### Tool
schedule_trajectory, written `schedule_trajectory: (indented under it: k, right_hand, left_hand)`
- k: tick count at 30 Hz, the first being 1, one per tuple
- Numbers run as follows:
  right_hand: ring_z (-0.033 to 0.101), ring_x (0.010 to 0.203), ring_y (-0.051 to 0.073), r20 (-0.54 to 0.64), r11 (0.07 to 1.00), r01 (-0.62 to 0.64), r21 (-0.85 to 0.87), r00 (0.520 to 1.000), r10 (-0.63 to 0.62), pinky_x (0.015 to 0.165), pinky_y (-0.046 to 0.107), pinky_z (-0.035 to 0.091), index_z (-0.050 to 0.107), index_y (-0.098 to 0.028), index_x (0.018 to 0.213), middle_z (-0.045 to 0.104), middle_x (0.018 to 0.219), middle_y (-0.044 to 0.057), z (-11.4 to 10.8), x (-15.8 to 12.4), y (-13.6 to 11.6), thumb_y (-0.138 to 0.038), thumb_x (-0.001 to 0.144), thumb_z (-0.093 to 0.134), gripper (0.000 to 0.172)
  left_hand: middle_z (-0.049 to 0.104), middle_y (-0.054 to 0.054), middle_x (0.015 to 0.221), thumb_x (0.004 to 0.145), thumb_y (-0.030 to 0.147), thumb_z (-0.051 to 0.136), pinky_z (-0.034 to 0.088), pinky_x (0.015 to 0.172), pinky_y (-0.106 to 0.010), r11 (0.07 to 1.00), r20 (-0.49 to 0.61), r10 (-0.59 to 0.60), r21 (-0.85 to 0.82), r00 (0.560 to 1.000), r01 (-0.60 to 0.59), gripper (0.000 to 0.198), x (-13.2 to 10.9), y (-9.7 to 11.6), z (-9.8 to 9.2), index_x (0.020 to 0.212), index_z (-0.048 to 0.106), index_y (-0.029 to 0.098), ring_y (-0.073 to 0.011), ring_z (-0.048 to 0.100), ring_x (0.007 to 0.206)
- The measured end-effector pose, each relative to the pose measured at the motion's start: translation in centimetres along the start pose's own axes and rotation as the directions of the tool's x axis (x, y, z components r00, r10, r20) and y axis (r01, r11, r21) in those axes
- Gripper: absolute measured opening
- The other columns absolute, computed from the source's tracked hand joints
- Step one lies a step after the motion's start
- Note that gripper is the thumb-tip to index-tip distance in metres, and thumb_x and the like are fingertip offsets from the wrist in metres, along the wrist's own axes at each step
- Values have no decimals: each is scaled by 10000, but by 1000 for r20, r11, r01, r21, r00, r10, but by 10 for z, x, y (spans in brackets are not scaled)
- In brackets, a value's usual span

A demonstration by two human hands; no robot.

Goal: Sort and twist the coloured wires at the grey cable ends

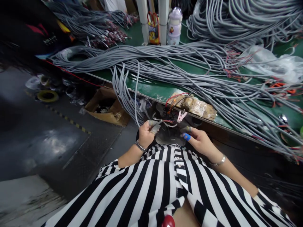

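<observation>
My left hand [147, 133], with finger covers on the thumb and index finger, pinches the end of a grey cable. Thin red and white wires [167, 121] fan out from that end, toward the right. My right hand [199, 139] is a short way to the right, its thumb wrapped in blue and drawn close to the covered index finger. Whatever lies between those fingertips is too small to make out. Just above and between both hands, a pink clothespin [181, 116] hangs at the table edge beside a taped cardboard bundle [194, 105] with red and black wires.
Long bundles of grey cable [151, 52] cover the green table [151, 90]. Several strands droop over its front edge left of my hands. A cardboard box [107, 108] stands on the floor. A bottle [174, 26], a snack bag [153, 30] and plastic film [272, 61] lie farther back.
</observation>
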State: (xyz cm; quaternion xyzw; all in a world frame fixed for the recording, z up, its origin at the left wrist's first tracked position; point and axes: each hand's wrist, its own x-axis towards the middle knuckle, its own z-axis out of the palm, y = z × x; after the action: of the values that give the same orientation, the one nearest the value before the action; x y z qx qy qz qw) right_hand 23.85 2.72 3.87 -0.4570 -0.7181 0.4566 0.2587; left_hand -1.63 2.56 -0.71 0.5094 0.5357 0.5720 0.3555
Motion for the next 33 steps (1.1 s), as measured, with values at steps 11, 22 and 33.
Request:
schedule_trajectory:
  k: [11,22,33]
  right_hand:
    - [496,586,123,-79,983,166,-82,982,-172,555,240,405,554,-179,724,563,636,4,39,28,-25,-406,908,521,294]
    - [417,551,109,282,851,524,33,812,-511,542,242,363,464,-196,637,469,600,-6,35,13,-31,-364,949,423,357]
    - [637,960,236,-21,878,431,-209,895,-445,816,373,537,481,-191,1349,650,1117,128,52,42,-54,-264,858,589,509]
  left_hand:
    - [742,-53,780,724,251,735,556,706,-295,933,197,224,239,955,-268,117,-18,10,3,829,726,202,-181,688,721]
    - [634,42,609,737,435,749,308,355,-153,935,-62,-219,-299,974,191,321,15,6,-9,831,592,171,-33,469,376]
    - [404,73,356,574,676,762,295,381,-219,778,353,-268,-469,896,417,526,-11,15,-27,623,586,183,-41,320,286]
